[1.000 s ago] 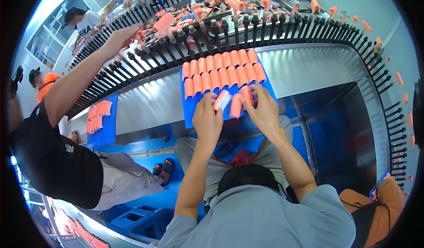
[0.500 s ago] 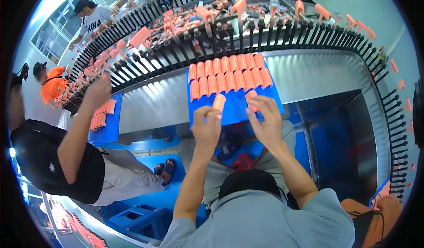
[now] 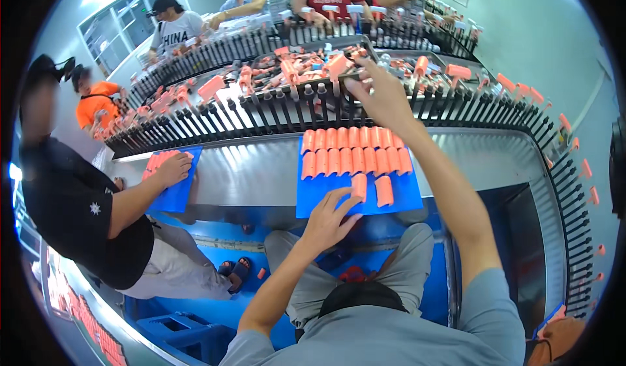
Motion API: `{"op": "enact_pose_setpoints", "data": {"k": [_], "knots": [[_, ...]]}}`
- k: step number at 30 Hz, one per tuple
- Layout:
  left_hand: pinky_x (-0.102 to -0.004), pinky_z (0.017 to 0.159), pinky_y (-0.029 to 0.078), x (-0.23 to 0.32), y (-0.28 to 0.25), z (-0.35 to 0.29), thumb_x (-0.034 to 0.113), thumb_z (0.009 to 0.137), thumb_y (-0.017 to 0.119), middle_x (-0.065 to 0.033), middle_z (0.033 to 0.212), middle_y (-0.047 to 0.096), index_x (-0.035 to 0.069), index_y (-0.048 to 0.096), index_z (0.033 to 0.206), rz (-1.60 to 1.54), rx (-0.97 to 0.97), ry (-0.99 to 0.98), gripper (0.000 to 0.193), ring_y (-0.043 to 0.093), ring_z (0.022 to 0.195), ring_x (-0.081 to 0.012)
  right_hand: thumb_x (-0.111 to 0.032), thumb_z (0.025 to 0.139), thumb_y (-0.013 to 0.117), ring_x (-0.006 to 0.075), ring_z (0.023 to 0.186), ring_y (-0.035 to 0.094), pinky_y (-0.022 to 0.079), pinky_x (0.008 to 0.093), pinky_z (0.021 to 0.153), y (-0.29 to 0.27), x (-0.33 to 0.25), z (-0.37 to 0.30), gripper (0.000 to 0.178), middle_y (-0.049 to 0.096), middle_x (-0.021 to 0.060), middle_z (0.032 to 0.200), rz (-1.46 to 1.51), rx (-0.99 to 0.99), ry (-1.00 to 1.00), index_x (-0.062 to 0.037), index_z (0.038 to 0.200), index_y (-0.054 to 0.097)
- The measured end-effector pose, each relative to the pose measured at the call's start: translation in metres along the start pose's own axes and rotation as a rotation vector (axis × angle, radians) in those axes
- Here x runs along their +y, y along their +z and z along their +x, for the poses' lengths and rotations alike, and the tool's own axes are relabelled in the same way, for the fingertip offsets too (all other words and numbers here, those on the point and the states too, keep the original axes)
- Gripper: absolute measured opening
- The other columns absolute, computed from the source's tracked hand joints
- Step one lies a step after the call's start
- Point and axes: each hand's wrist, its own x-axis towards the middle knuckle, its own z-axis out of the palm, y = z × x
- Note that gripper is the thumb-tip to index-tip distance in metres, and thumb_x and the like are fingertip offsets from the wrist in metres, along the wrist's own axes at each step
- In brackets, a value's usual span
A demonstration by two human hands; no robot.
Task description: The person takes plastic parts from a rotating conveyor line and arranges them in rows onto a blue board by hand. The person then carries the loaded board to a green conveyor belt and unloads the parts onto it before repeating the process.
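A blue mat (image 3: pixel 326 204) on the metal ledge carries two rows of curved coral-coloured plastic shells (image 3: pixel 352 161). Nearer to me lie two more shells, a left one (image 3: pixel 359 187) and a right one (image 3: pixel 384 190), set apart from each other. My left hand (image 3: pixel 331 219) is open, its fingertips at the lower left edge of the left shell. Beyond the mat, my right hand (image 3: pixel 386 98) reaches up over the black posts, thumb and fingers apart. Just left of its fingertips, a coral T-shaped piece (image 3: pixel 336 67) stands on a post; I cannot tell whether they touch.
Black posts (image 3: pixel 274 111) with coral pieces line the curved conveyor; loose parts (image 3: pixel 313 59) heap behind them. To my left, a co-worker's hand (image 3: pixel 173 170) rests on shells on another blue mat (image 3: pixel 176 198). Other people work across the line. A blue stool (image 3: pixel 176 333) stands lower left.
My right hand has left the right shell and risen to the posts. My left fingers have loosened around the left shell. The view has tilted upward, and the left co-worker's arm has come down.
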Motion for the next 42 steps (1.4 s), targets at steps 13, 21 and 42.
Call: {"op": "enact_pose_setpoints", "data": {"k": [13,21,42], "knots": [[-0.0494,0.115,0.050,-0.216,-0.237,0.195,0.046,0.101,0.074,-0.0287,0.132,0.073,0.005,0.068,0.146,0.165,0.208,-0.476,0.061,0.066,0.131,-0.0450,-0.026,0.080,0.084,0.0413,0.105,0.081,0.066,0.0509,0.092,0.151,-0.083,0.157,0.031,0.082,0.0239,0.107,-0.599,-0.468,-0.108,-0.0041,0.102,0.084],[-0.0468,0.100,0.057,-0.250,-0.274,0.167,0.047,0.095,0.078,-0.0164,0.113,0.081,0.011,0.078,0.127,0.443,0.041,-0.274,0.048,0.075,0.113,-0.0356,-0.042,0.085,0.083,0.0289,0.079,0.083,0.067,0.0421,0.086,0.175,-0.079,0.178,0.042,0.083,0.0144,0.083,-0.275,-0.567,0.138,-0.0007,0.090,0.083],[-0.0454,0.094,0.060,-0.417,-0.345,0.167,0.037,0.088,0.084,-0.0173,0.111,0.081,0.010,0.082,0.105,0.862,0.006,-0.585,0.032,0.079,0.106,-0.0350,0.004,0.084,0.074,0.0346,0.134,0.064,0.052,0.0473,0.113,0.033,-0.002,-0.170,0.033,0.073,0.0116,0.134,-0.104,-0.614,-0.347,-0.0095,0.115,0.080]]}}
